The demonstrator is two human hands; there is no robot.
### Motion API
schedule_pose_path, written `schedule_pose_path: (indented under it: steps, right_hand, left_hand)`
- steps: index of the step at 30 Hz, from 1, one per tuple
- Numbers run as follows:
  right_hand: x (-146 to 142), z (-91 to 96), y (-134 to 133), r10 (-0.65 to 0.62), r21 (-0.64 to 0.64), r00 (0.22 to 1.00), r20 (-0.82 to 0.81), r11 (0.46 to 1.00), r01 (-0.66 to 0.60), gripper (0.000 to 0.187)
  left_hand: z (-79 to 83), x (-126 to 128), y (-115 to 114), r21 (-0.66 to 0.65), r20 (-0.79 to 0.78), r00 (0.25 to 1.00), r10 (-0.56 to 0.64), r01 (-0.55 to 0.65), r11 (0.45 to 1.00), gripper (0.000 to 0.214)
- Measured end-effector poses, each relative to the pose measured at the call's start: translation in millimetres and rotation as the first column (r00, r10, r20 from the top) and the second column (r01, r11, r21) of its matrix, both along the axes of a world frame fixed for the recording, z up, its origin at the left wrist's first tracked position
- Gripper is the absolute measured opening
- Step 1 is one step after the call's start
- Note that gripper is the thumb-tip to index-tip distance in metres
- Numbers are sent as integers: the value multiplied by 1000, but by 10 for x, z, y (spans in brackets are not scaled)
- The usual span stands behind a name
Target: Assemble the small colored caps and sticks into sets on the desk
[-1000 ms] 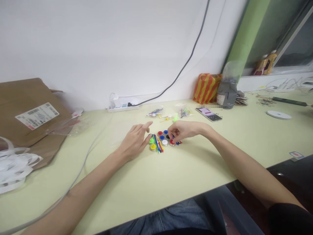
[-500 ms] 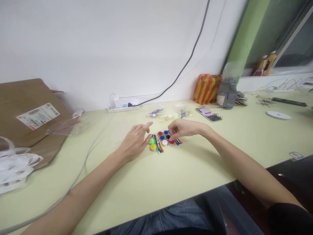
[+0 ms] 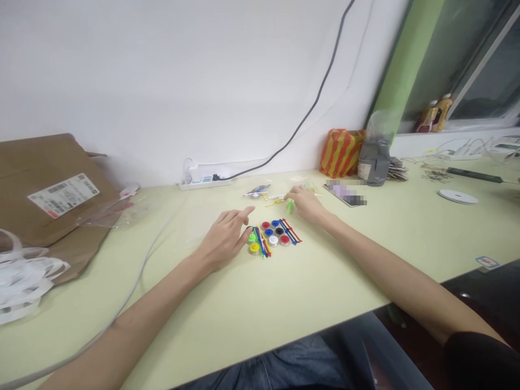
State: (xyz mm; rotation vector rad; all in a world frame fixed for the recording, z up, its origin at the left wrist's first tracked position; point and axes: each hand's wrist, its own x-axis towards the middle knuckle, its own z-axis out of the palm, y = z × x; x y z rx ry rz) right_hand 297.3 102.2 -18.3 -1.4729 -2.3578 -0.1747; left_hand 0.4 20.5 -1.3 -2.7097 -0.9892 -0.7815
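Note:
Palm down on the table, my left hand point(image 3: 225, 236) has its fingers apart, its thumb beside a light green round piece point(image 3: 252, 238) and a yellow one point(image 3: 254, 248). Thin coloured arrow-shaped strips point(image 3: 263, 242) lie beside these. To their right, round pieces sit grouped: two red, two blue, a black one point(image 3: 279, 231) and a white one point(image 3: 273, 240). More arrow strips point(image 3: 290, 232) lie along the right of this group. Farther back, my right hand point(image 3: 305, 203) reaches over a bright green piece point(image 3: 290, 206), fingers bent and apart; its thumb is hidden.
Clear bags with small coloured parts point(image 3: 258, 190) lie behind, before a power strip point(image 3: 205, 184). Right of them are a phone point(image 3: 345, 195), a striped bag point(image 3: 341, 153) and a white disc point(image 3: 457, 196). A brown paper package point(image 3: 44, 195) and a grey cable point(image 3: 140, 281) occupy the left.
My right hand has left the round pieces and moved back and slightly right to the green piece. The right-hand strips now show fully. My left hand stays in place.

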Motion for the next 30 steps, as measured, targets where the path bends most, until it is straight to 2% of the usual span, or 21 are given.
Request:
schedule_pose_path:
  steps: [3,9,12,15,18,20,23,27,30]
  right_hand:
    - [0,14,-8,17,-51,1000,21,999,-16,49]
    - [-15,110,-45,-18,-86,1000,15,996,20,25]
    - [-52,170,-108,-39,-38,999,-13,999,38,23]
    - [-135,240,-215,-17,54,991,-133,998,24,17]
    - [-267,320,-371,165,75,953,-253,986,-150,9]
    - [-371,375,-500,314,70,897,-312,949,-308,9]
    - [-525,443,-695,468,92,802,-371,878,-469,12]
    - [-658,469,-856,584,119,720,-375,800,-588,12]
    - [-675,466,-881,582,80,716,-386,794,-602,15]
  left_hand:
    - [2,0,0,-2,-8,1000,1,-1,1000,47]
    - [0,-5,1,-7,-3,1000,-4,4,1000,47]
    - [3,-1,1,-4,-10,1000,6,-6,1000,46]
    - [6,9,-2,16,-13,1000,17,-16,1000,45]
    - [8,28,-11,76,-2,999,33,-32,997,48]
    - [12,45,-21,130,15,998,58,-60,990,52]
    - [23,73,-45,170,33,997,75,-80,982,55]
    - [40,105,-78,192,19,1000,15,-18,981,38]
    - [43,121,-93,223,20,1000,-6,2,975,24]
